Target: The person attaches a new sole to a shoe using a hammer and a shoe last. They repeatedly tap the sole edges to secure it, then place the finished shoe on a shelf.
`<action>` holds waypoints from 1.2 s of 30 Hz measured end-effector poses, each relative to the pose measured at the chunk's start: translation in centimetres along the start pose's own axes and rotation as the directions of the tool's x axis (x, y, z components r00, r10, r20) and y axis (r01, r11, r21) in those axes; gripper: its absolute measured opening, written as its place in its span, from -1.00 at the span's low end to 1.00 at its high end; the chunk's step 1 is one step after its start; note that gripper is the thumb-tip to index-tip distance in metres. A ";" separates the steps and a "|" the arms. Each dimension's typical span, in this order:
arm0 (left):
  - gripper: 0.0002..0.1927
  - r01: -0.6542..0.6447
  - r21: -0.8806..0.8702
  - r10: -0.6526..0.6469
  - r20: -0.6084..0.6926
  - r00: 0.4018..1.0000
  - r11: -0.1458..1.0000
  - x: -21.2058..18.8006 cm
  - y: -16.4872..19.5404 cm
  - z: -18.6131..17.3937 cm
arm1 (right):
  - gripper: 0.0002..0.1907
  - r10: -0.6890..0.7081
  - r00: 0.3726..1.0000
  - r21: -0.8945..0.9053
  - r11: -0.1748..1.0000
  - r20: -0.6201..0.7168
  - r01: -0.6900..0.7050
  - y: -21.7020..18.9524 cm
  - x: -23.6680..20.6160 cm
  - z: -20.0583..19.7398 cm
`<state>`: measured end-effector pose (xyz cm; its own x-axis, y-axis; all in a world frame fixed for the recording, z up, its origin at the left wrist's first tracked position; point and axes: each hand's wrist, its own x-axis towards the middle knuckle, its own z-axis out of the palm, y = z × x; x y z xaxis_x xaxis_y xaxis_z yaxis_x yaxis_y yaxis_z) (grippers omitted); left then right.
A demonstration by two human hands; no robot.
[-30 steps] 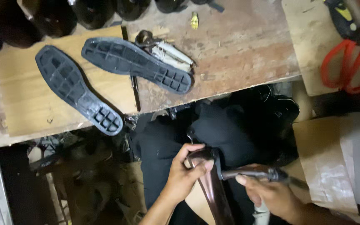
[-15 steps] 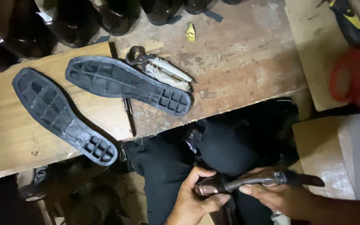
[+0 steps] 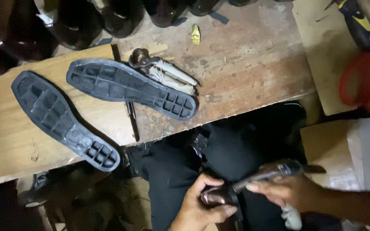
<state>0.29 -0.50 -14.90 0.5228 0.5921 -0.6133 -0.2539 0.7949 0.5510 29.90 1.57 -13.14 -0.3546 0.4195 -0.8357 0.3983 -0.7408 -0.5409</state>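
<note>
A glossy brown shoe [image 3: 217, 197] is gripped near the lap.
It is clasped by the left hand [image 3: 198, 207]; a dark metal tool [image 3: 266, 173] is pinched by the right hand [image 3: 285, 192]; ridged black rubber soles [image 3: 129, 87] lie on the far wooden counter [image 3: 245, 72].

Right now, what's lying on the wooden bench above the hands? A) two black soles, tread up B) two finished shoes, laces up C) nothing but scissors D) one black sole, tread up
A: two black soles lie side by side on the wooden bench with their gridded tread facing up, apart from the left hand and right hand, which work on a dark brown shoe piece below the bench edge.
</note>
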 end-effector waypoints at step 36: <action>-0.66 -0.879 0.437 0.765 0.495 0.413 0.192 -15.9 -2.8 6.7 | -0.20 -0.975 0.168 -0.603 0.048 0.143 0.796 0.6 -16.2 12.5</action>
<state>-1.84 -13.02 -2.94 0.4242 0.7869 0.4482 -0.1526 -0.4257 0.8919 25.31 -12.29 1.29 -0.5694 0.7177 0.4009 0.2468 0.6145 -0.7494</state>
